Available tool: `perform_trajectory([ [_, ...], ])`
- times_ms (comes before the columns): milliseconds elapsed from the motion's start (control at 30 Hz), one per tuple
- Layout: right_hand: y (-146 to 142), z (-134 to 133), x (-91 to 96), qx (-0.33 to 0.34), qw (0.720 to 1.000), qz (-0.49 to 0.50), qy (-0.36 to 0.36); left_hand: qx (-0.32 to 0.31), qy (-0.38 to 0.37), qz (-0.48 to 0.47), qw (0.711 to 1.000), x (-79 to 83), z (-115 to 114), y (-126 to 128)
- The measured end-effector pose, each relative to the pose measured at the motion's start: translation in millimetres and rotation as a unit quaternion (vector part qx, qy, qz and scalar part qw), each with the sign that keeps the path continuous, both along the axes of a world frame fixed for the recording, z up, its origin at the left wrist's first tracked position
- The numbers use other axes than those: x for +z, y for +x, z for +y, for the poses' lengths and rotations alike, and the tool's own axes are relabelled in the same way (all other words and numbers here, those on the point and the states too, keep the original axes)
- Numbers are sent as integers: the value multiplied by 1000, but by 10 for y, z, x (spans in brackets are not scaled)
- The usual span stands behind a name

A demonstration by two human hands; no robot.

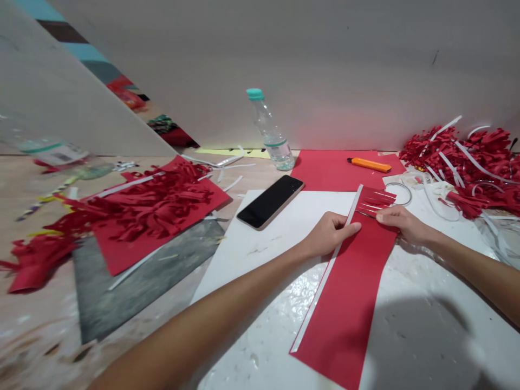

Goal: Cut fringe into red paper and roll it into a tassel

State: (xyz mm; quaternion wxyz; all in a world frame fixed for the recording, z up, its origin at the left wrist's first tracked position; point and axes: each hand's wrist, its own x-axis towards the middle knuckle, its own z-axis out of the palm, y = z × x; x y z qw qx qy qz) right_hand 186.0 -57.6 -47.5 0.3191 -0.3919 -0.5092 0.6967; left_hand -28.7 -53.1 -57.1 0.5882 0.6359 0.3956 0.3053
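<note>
A long strip of red paper (345, 303) with white tape along its left edge lies at a slant in front of me. Its far end is slit into narrow fringes. My left hand (331, 233) pinches the taped edge, thumb on top. At the opposite edge, my right hand (400, 223) is closed around scissors (368, 214), whose thin blades reach into the paper just below the fringes. The handles are hidden by the fingers. A white board (260, 319) lies under the paper.
A black phone (271, 201), a capped plastic bottle (273, 132) and an orange cutter knife (370, 164) on red paper lie beyond my hands. Fringed red paper is heaped at right (483, 162) and left (158, 203). A grey sheet (134, 292) lies left; a wall (345, 70) stands behind.
</note>
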Motion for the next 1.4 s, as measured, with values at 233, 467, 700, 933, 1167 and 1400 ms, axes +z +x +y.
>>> perform_trajectory([
  [233, -1, -4, 12, -6, 1000, -13, -5, 5, -13, -10, 1000, -40, 0, -3],
  [467, 3, 1, 4, -5, 1000, -15, -6, 1, 0, 4, 1000, -10, 6, -2],
  [700, 82, 34, -26, 24, 1000, -10, 1, 20, -25, -14, 999, -20, 24, -56],
  [933, 297, 134, -108, 36, 999, -2, -11, 121, 16, 4, 992, -12, 162, -195],
  [1167, 346, 155, -103, 15, 999, 7, -39, 130, 26, 10, 991, 6, 166, -188],
  [1400, 350, 167, -133, 50, 998, -16, -21, 135, 24, 16, 990, 47, 142, -167],
])
